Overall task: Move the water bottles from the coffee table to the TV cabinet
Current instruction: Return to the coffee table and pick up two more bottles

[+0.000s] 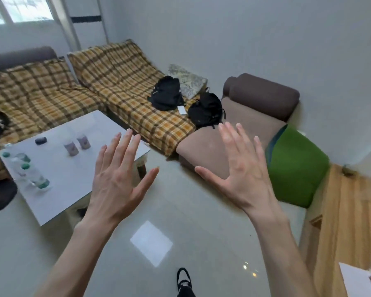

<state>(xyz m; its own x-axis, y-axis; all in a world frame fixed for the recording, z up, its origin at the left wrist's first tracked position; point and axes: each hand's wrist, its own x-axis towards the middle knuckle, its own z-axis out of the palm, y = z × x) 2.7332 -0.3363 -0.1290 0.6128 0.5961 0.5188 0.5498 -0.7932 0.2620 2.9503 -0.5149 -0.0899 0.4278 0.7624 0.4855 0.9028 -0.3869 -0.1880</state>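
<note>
A black shoe [183,282] shows at the near bottom edge on the pale glossy floor [180,211]. Above it both bare forearms reach forward, and the left hand [120,179] and the right hand [242,168] are held up with fingers spread wide, empty, backs toward the camera. At the near right stands the wooden TV cabinet [347,211], with a green stool [298,168] just beyond it. To the left sits the white coffee table [73,174]. Two clear water bottles with green caps [33,175] lie at its near left end, well apart from both hands. Two small lilac cups [77,144] and a small dark object [40,140] are farther along the top. Beyond the table, a sofa under a yellow plaid cover [116,82] runs along the far wall, with two black bags [186,101] and a patterned cushion [189,81] on its right part, beside a brown chaise [244,116].
</note>
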